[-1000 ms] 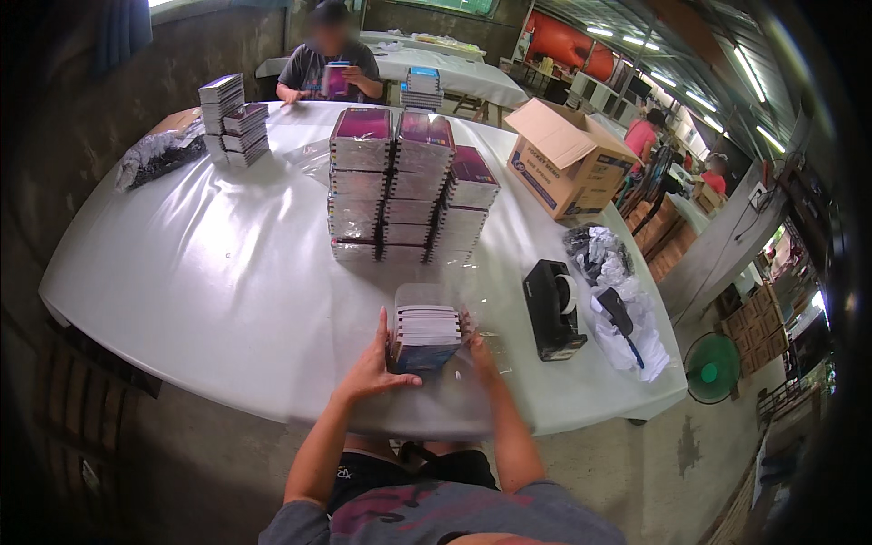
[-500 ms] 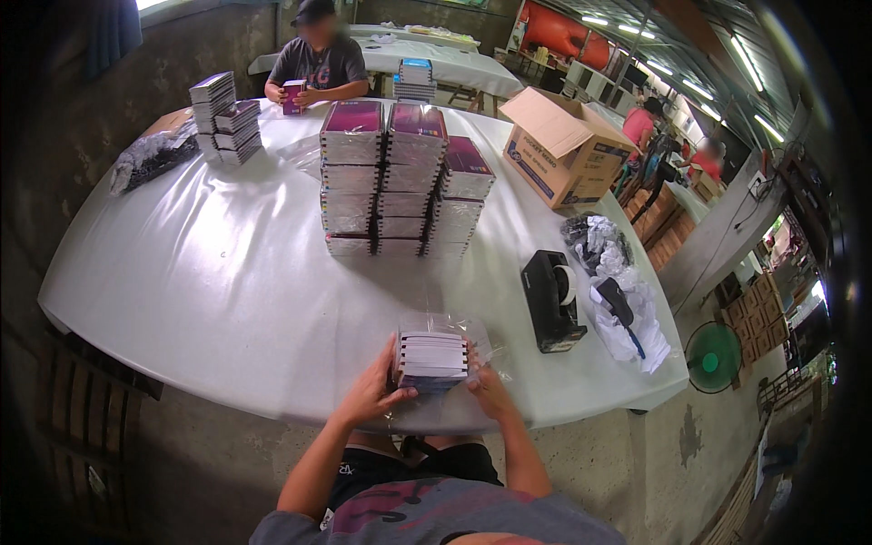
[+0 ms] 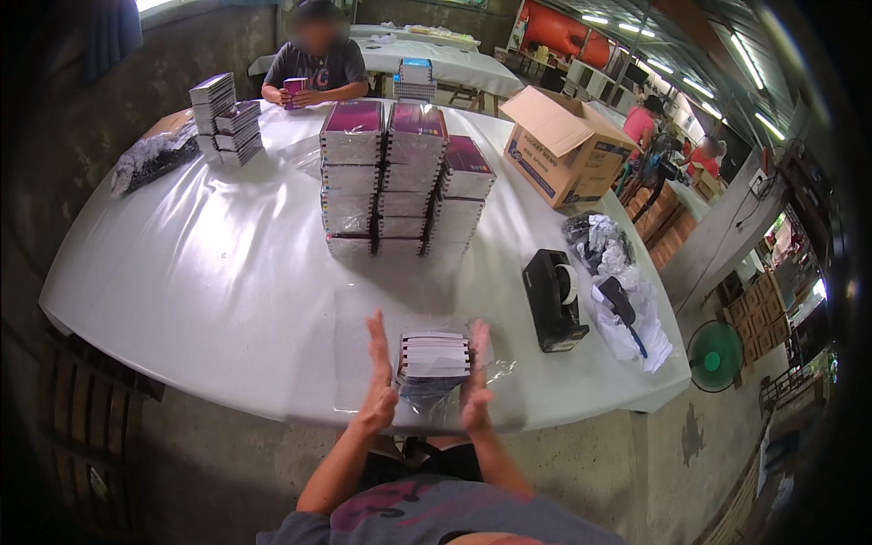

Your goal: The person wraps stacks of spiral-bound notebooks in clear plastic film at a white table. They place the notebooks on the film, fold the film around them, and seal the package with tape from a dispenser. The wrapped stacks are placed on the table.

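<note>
Now the notebook stack [image 3: 435, 356] sits between two open palms near the table's [image 3: 263, 354] front edge: left hand [image 3: 380, 391] just off its left side, right hand [image 3: 475, 391] closer in, neither gripping.

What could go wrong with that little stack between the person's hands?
The small notebook stack sits close to the near edge of the table, so a bump from the left hand or right hand might push it off. The clear plastic about it looks thin, so it could wrinkle or tear. Beyond, the tall purple-topped stacks might topple if knocked.
</note>
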`<state>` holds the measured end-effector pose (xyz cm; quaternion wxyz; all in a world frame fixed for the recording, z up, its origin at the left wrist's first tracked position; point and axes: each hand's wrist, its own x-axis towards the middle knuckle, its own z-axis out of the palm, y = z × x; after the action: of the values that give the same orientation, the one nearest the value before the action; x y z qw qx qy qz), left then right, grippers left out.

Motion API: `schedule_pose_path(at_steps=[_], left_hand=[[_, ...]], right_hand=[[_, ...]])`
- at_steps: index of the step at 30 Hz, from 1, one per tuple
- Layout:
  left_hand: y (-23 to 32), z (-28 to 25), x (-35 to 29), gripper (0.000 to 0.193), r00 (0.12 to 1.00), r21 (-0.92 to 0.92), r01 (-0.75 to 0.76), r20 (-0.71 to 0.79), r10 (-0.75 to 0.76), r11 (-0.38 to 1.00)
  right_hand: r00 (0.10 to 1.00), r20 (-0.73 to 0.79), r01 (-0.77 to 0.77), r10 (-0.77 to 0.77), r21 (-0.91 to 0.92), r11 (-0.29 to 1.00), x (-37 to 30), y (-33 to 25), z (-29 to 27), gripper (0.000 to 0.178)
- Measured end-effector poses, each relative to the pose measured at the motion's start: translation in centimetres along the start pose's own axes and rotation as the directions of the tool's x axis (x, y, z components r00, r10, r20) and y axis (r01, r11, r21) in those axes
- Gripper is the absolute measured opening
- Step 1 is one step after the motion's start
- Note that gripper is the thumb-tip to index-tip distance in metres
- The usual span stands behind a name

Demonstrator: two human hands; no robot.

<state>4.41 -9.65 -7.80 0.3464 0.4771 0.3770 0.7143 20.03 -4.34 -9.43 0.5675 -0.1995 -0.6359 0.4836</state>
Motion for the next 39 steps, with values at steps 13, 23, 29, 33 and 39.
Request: schedule_pose_path(at_steps=[13,23,29,33,39], left_hand=[[-0.4,2.0,-0.8,0.141,0.986,-0.072,0.166,0.02,-0.165,0.983],[0.2,2.4,0.8,0.142,0.983,-0.1,0.179,0.058,-0.174,0.979],[-2.8,1.0,0.2,0.143,0.973,-0.005,0.227,0.053,-0.226,0.974],[-3.5,-0.7,-0.2,0.139,0.999,0.406,-0.038,-0.012,0.047,0.913],[-0.1,-2.0,0.2,0.065,0.894,0.558,-0.442,0.337,0.295,0.702]], right_hand=[[0.992,-0.107,-0.067,0.072,0.046,0.997,1.1,0.2,2.3,0.111],[0.993,-0.064,-0.096,0.104,0.121,0.988,2.3,1.4,1.6,0.113],[0.992,-0.033,-0.116,0.12,0.094,0.989,1.9,2.7,1.1,0.111],[0.993,-0.119,0.001,0.007,0.066,0.998,1.8,2.3,1.2,0.11],[0.995,0.097,0.034,-0.012,-0.232,0.972,-1.2,0.7,-0.9,0.1]])
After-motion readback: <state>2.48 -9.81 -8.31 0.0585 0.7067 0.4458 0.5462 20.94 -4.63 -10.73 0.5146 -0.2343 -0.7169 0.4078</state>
